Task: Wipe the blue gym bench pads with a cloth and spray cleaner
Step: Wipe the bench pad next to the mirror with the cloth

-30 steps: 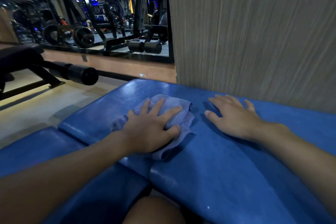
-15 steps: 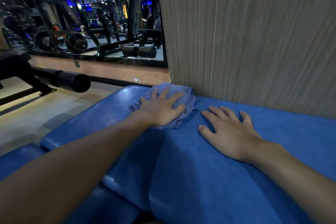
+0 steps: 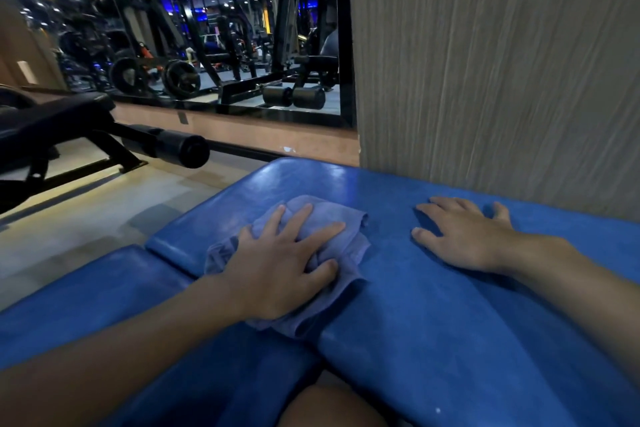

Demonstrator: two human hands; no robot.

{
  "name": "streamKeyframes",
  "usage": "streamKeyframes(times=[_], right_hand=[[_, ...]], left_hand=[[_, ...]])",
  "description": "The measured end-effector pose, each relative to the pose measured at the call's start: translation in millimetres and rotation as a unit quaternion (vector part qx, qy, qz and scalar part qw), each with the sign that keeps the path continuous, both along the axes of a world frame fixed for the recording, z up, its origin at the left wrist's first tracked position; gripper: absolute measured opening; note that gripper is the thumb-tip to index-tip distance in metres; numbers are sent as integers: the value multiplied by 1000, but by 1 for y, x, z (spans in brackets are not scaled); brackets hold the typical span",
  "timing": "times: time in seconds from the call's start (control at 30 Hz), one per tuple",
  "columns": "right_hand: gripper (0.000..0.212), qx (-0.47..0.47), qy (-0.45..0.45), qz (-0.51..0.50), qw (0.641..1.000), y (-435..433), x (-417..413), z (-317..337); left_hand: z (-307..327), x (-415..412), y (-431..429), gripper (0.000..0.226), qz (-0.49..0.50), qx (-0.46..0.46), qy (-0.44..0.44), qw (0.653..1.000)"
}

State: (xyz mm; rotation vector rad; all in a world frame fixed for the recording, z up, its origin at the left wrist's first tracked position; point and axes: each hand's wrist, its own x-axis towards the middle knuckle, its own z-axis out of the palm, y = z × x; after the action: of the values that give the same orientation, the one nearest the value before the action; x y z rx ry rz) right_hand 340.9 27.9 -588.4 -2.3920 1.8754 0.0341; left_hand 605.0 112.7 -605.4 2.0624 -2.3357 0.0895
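The lilac cloth [image 3: 349, 246] lies bunched at mid-frame on the blue bench pad [image 3: 433, 322], beside the seam with the lower-left pad [image 3: 86, 288]. The left hand [image 3: 280, 263] presses it down with fingers spread, not clutching. The right hand [image 3: 464, 239] rests flat and open at the right, below the wall panel [image 3: 485, 62]. Bunched like this, the cloth may skip patches or snag in the seam.
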Motion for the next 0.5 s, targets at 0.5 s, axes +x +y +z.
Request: streamKeyframes(times=[0.5], right_hand=[[65, -39, -40, 32, 998, -15, 21, -19]], left_hand=[[8, -36, -184, 58, 8, 25, 41, 999]])
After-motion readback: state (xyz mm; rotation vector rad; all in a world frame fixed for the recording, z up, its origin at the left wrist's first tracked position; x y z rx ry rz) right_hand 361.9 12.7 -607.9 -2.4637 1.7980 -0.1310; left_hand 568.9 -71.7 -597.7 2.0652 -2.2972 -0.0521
